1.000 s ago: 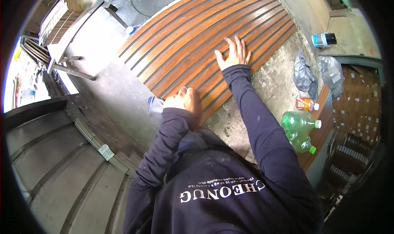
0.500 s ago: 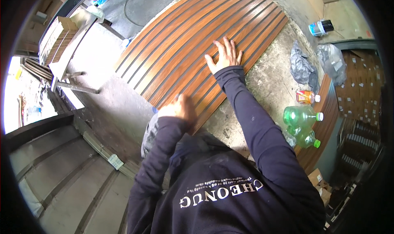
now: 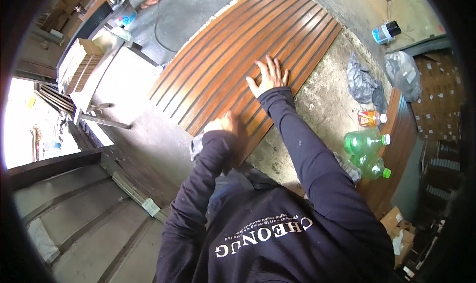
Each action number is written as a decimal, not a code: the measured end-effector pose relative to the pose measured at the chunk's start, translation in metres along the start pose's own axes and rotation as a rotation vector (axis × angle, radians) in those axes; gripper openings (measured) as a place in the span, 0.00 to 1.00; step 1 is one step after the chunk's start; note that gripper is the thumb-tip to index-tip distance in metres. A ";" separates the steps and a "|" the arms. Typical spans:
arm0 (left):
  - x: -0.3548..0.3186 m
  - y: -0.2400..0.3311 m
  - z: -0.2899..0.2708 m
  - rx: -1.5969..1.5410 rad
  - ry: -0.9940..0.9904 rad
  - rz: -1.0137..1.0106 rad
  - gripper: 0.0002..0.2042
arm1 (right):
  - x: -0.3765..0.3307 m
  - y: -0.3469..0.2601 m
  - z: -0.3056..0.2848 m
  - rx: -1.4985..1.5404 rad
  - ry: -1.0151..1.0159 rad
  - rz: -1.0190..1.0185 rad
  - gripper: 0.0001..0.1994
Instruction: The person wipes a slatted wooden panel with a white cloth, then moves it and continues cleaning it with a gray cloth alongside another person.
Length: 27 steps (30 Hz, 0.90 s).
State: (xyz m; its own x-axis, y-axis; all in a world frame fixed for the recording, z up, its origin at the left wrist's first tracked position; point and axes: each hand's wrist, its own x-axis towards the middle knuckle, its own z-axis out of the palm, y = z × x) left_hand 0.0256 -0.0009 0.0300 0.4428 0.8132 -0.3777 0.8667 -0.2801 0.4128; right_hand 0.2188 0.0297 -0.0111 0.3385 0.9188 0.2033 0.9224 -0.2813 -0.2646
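Brown slatted panel (image 3: 233,60) lies under both hands: right hand (image 3: 269,76) spread flat, left hand (image 3: 229,124) pressing its near edge.

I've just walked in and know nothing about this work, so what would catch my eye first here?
First the big brown slatted wooden panel lying on the concrete floor. The right hand lies flat on it with fingers spread, while the left hand presses near its lower edge, over what may be a cloth. To the right, two green plastic bottles lie beside a small orange bottle.
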 end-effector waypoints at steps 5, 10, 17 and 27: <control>-0.062 -0.060 0.012 -0.033 -0.024 -0.083 0.12 | -0.012 0.001 -0.001 -0.010 -0.053 0.006 0.31; -0.034 -0.042 0.011 -0.033 0.033 -0.076 0.13 | -0.011 -0.013 -0.010 -0.003 -0.005 0.013 0.30; -0.037 -0.041 0.019 -0.060 0.093 0.025 0.14 | -0.011 -0.004 -0.003 0.061 -0.026 -0.005 0.29; -0.159 -0.095 0.033 -0.321 0.206 -0.215 0.08 | -0.010 -0.012 -0.011 0.040 -0.004 0.020 0.29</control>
State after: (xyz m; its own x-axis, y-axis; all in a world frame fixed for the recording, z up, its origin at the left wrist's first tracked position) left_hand -0.1195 -0.1209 0.0233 0.1769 0.9296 -0.3234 0.8044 0.0528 0.5917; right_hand 0.2064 0.0206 0.0008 0.3557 0.9142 0.1942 0.9075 -0.2882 -0.3056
